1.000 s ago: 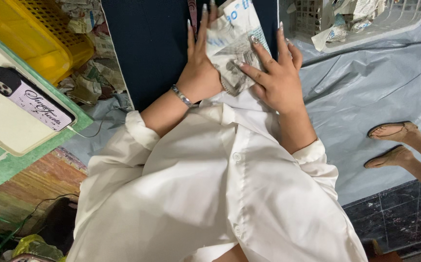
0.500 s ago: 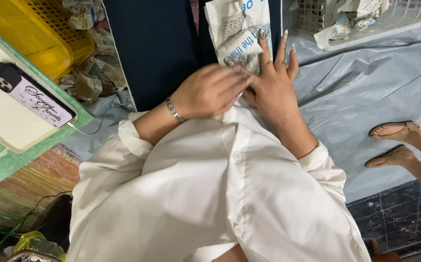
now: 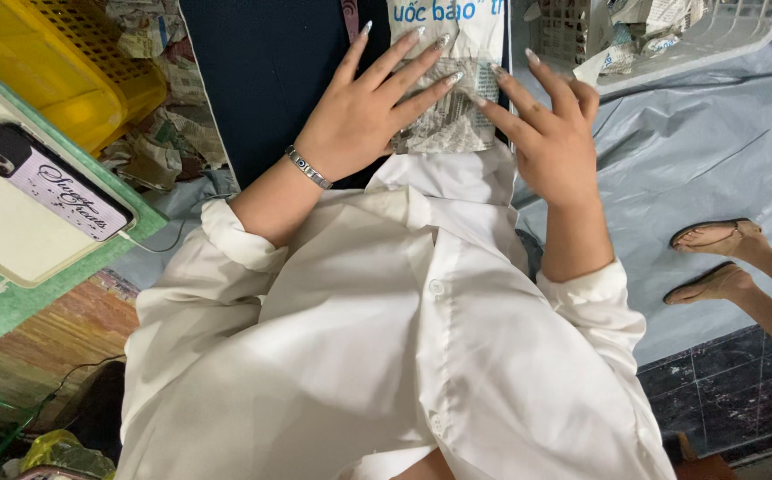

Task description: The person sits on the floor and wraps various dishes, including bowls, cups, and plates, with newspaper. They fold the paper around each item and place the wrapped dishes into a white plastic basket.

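hidden: newspaper bundle [image 3: 446, 111] top cut off by frame edge, lower end under fingers | position: on dark lap, between both hands | left hand [image 3: 364, 116] flat, fingers spread, pressing bundle | right hand [image 3: 553, 133] released, fingertips touching its edge

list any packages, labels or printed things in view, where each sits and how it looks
Newspaper-wrapped bundle: top centre, under the left hand, beside the right hand; grey newsprint, white band with blue lettering.
Phone case: left, on a pale board; lilac with dark script, black cat-eared top.
Newspaper scraps: by the yellow basket; crumpled, grey.
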